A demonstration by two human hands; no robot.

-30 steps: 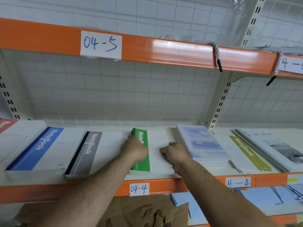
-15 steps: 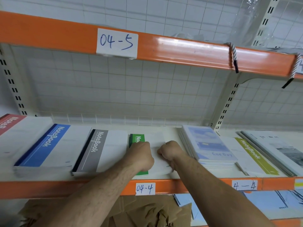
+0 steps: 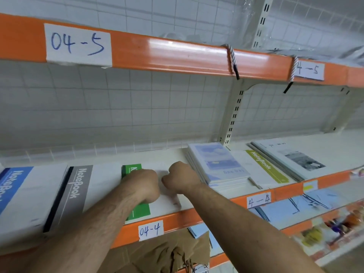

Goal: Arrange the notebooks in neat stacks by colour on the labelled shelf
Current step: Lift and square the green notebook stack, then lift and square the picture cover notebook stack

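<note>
Green notebook is covered by left hand and right hand, both fisted; grip cannot be told. Located directly above 04-4 label, on orange-edged shelf.

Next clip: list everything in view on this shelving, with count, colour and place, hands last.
blue notebooks: one stack, blue band on white, far left of the shelf
grey notebooks: one stack, grey band, right of the blue
green notebook: one visible, green band, mid-shelf under both hands
pale blue notebooks: one stack, right of the hands
olive notebook: one, olive band, right of the pale blue
photo booklets: a few, white with grey photo, far right
labels: four legible, white, blue writing, on the orange beams
cords: two, white, looped over the upper beam
brown paper: one heap, below the shelf
left hand: on the green band, fingers curled under
right hand: on the white cover, fingers curled under
</note>
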